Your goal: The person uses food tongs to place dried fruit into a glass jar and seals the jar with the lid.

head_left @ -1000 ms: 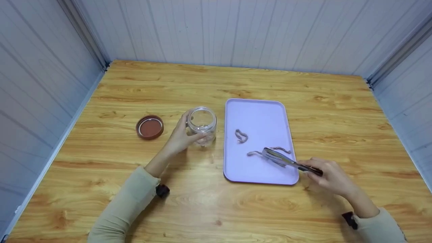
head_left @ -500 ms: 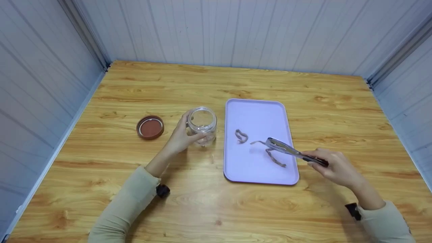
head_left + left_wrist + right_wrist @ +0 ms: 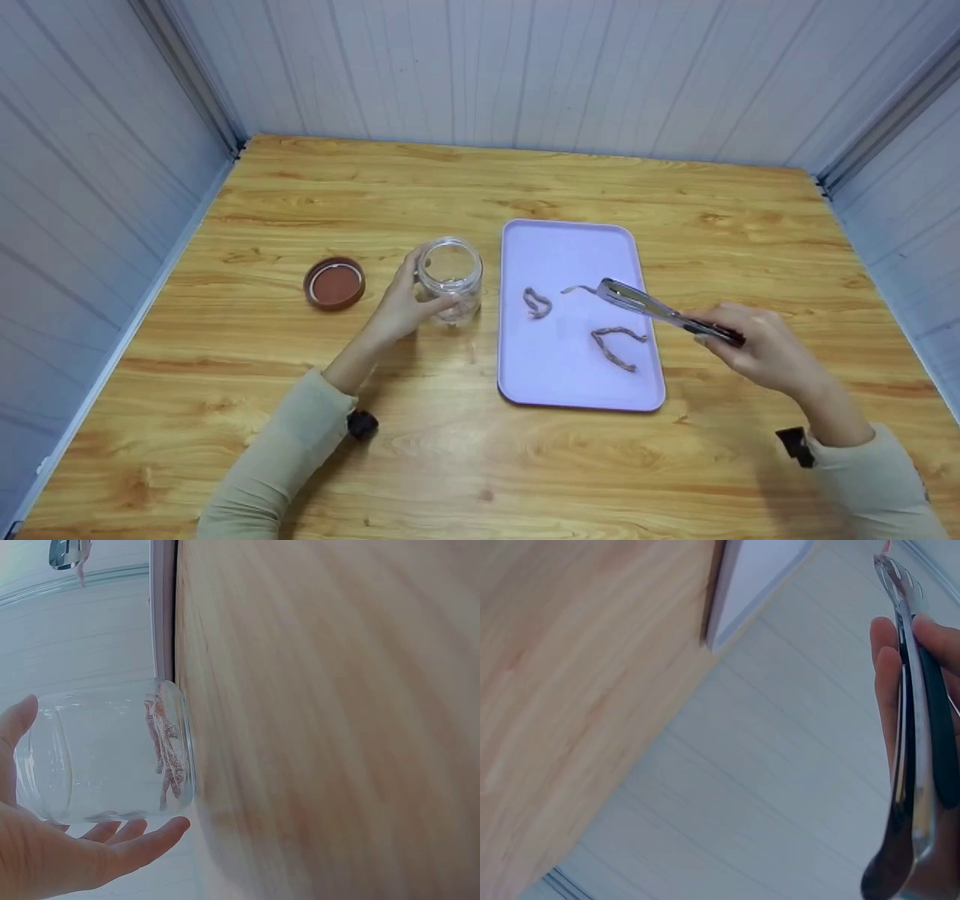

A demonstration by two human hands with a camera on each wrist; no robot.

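Observation:
My left hand [image 3: 397,309] grips a clear jar [image 3: 466,289] standing lidless on the table, thumb and fingers round its side. In the left wrist view, several brownish strips [image 3: 166,750] lie at the bottom of the jar [image 3: 105,754]. My right hand [image 3: 769,352] holds metal tongs [image 3: 641,302] with dark grips above the lilac tray [image 3: 570,244]. A thin, twisted brown strip [image 3: 579,289] hangs from their tips. On the tray lie a looped strip [image 3: 537,303] and a V-shaped piece [image 3: 606,346]; whether the latter is one strip or two, I cannot tell.
A reddish-brown lid [image 3: 334,283] lies inside-up to the left of the jar. The tray's raised rim stands just right of the jar. Pale panel walls [image 3: 480,71] enclose the wooden table [image 3: 420,187] at the back and both sides.
The tongs have risen off the tray and moved toward its far side, lifting one strip away from the V-shaped piece. My left hand and the jar have stayed in place.

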